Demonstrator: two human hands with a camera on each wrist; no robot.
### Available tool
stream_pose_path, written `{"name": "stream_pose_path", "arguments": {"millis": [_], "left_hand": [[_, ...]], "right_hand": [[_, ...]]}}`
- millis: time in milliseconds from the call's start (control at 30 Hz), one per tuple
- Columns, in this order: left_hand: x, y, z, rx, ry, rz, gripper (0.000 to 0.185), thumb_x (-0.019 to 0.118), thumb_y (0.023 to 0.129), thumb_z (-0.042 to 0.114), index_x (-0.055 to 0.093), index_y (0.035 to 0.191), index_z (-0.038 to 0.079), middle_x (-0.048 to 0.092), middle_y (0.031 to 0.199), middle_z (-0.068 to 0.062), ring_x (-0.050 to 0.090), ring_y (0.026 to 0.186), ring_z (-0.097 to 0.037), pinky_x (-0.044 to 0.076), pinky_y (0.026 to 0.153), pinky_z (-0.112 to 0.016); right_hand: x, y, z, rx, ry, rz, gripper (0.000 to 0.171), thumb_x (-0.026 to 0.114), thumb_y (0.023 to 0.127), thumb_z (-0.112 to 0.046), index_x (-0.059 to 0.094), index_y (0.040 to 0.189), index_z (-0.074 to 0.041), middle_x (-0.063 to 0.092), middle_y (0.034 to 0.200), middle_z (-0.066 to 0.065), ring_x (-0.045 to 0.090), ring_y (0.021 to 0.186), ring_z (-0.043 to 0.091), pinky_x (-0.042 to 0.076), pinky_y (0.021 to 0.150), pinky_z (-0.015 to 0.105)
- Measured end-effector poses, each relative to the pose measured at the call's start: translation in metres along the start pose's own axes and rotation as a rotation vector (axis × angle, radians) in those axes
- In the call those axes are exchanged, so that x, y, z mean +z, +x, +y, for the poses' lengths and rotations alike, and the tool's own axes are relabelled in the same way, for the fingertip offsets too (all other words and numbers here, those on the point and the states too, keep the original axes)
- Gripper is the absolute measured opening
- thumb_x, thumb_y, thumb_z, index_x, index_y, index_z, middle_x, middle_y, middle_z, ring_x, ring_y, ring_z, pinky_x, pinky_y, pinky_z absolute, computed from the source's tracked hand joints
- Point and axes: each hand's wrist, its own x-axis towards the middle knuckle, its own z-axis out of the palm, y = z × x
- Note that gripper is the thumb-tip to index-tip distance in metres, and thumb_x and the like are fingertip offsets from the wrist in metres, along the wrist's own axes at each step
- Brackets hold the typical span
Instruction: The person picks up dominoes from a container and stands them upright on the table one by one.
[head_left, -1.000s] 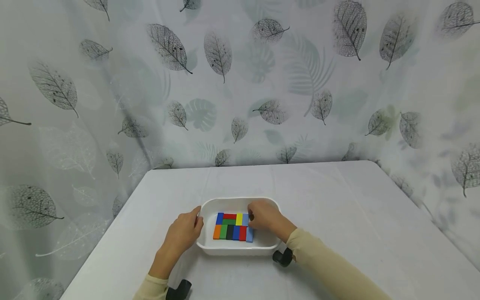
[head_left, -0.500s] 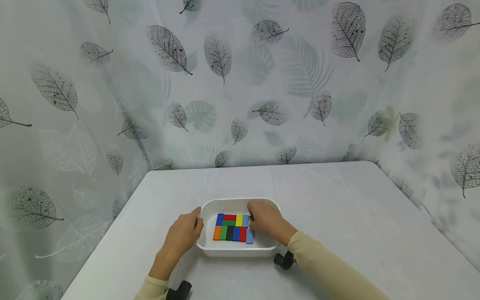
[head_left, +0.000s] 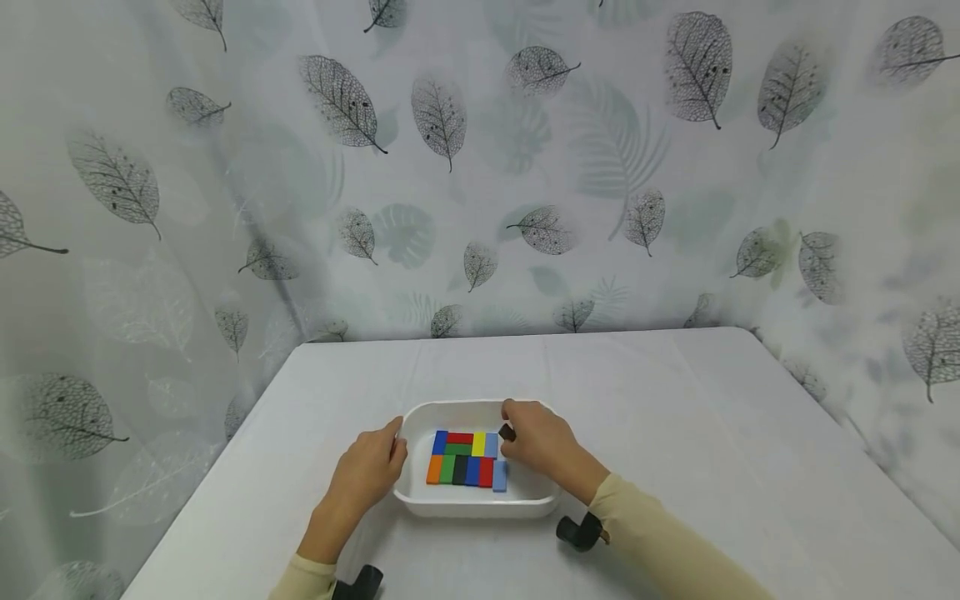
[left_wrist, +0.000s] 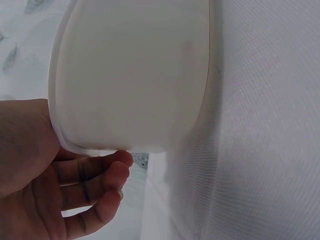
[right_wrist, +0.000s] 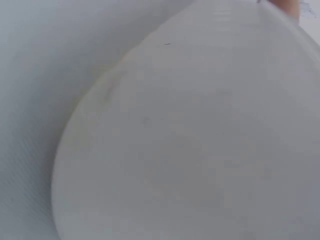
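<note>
I had the right hand [head_left: 546, 440] pinching a dark block [head_left: 507, 432] over the white tray [head_left: 476, 507], coloured blocks [head_left: 471, 470] just left of that hand; a light, level pinch seemed safest against nudging them. Farther left, the left hand [head_left: 365, 465] gripped the tray's end, firmly enough, I hoped, to prevent sliding.

Across from me hangs a pale grey-white curtain [head_left: 480, 179], running behind the tabletop [head_left: 675, 417] and along both its sides. It is printed with lacy dark leaves [head_left: 341, 100] and fainter grey-green fronds [head_left: 611, 133]. A dark, slanting crease [head_left: 258, 229] runs down its left part. The tabletop wears a white cloth [left_wrist: 270, 125], rounded at the far corners; up close, I notice fine ribs.
</note>
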Motion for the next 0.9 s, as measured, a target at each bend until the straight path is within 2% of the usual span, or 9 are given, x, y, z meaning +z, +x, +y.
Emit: {"name": "stream_pose_path", "arguments": {"millis": [167, 367, 667, 900], "left_hand": [[0.0, -0.001, -0.001, -0.001, -0.001, -0.004, 0.038, 0.063, 0.1, 0.006, 0.061, 0.134, -0.01, 0.051, 0.068, 0.002, 0.047, 0.059, -0.013, 0.043, 0.049, -0.027], [0.0, 0.002, 0.0, 0.01, 0.011, 0.012, 0.037, 0.064, 0.1, 0.006, 0.061, 0.132, -0.01, 0.051, 0.068, 0.002, 0.048, 0.059, -0.014, 0.044, 0.049, -0.027], [-0.001, 0.004, 0.002, 0.004, 0.014, 0.012, 0.039, 0.065, 0.1, 0.007, 0.061, 0.134, -0.011, 0.059, 0.072, -0.002, 0.05, 0.061, -0.015, 0.047, 0.05, -0.027], [0.0, 0.002, 0.002, -0.013, 0.021, -0.006, 0.04, 0.065, 0.1, 0.008, 0.06, 0.135, -0.01, 0.065, 0.078, -0.005, 0.052, 0.063, -0.016, 0.05, 0.053, -0.028]], "right_hand": [[-0.01, -0.006, 0.002, -0.022, 0.072, 0.06, 0.024, 0.085, 0.084, -0.011, 0.066, 0.097, -0.009, 0.061, 0.08, -0.003, 0.056, 0.073, 0.015, 0.055, 0.062, 0.029], [-0.02, -0.011, 0.007, -0.063, 0.143, 0.149, 0.023, 0.085, 0.083, -0.008, 0.068, 0.098, -0.01, 0.064, 0.082, -0.004, 0.057, 0.074, 0.015, 0.054, 0.063, 0.03], [-0.028, -0.016, 0.011, -0.087, 0.22, 0.212, 0.019, 0.081, 0.084, -0.004, 0.069, 0.098, -0.01, 0.067, 0.084, -0.004, 0.061, 0.077, 0.013, 0.055, 0.068, 0.029], [-0.036, -0.023, 0.013, -0.113, 0.261, 0.221, 0.019, 0.08, 0.086, -0.003, 0.069, 0.099, -0.01, 0.067, 0.084, -0.006, 0.063, 0.08, 0.014, 0.057, 0.071, 0.03]]}}
